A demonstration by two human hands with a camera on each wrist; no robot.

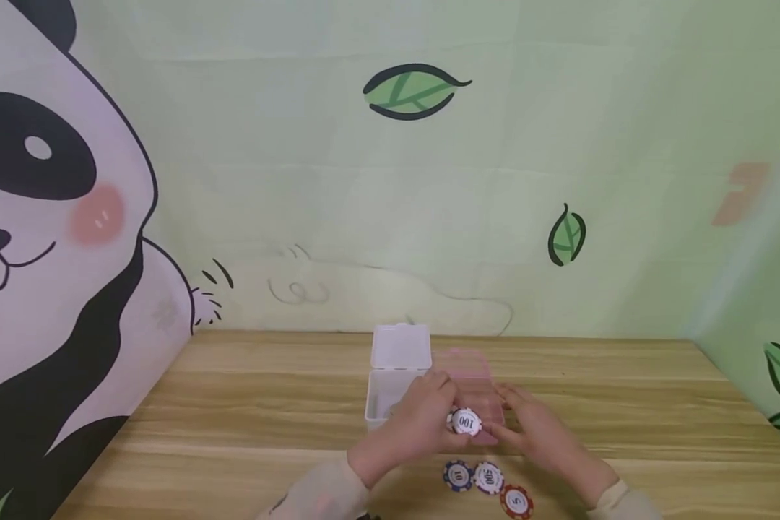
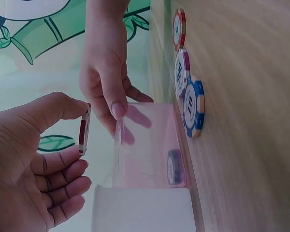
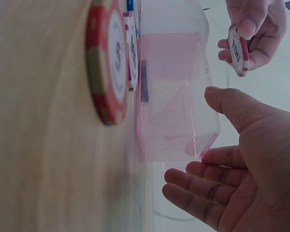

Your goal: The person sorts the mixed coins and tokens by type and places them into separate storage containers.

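My left hand (image 1: 422, 408) pinches a white poker chip (image 1: 466, 422) marked 100 between thumb and finger, above the pink clear box (image 1: 474, 390). In the left wrist view that chip (image 2: 84, 130) is seen edge-on, its rim red and white. At the box's right side is my right hand (image 1: 546, 433), thumb and fingers spread, at least one fingertip at its corner in the right wrist view. A dark-edged chip (image 2: 173, 166) stands out through the pink wall, low inside the box. On the table lie a blue 10 chip (image 1: 458, 476), a white 500 chip (image 1: 489, 478) and a red 5 chip (image 1: 516, 501).
Against the pink box's left side stands a white box (image 1: 373, 397), its lid (image 1: 401, 347) swung back; my left hand partly covers it. The wooden table (image 1: 266, 404) meets a green printed cloth backdrop (image 1: 266, 180) with a panda.
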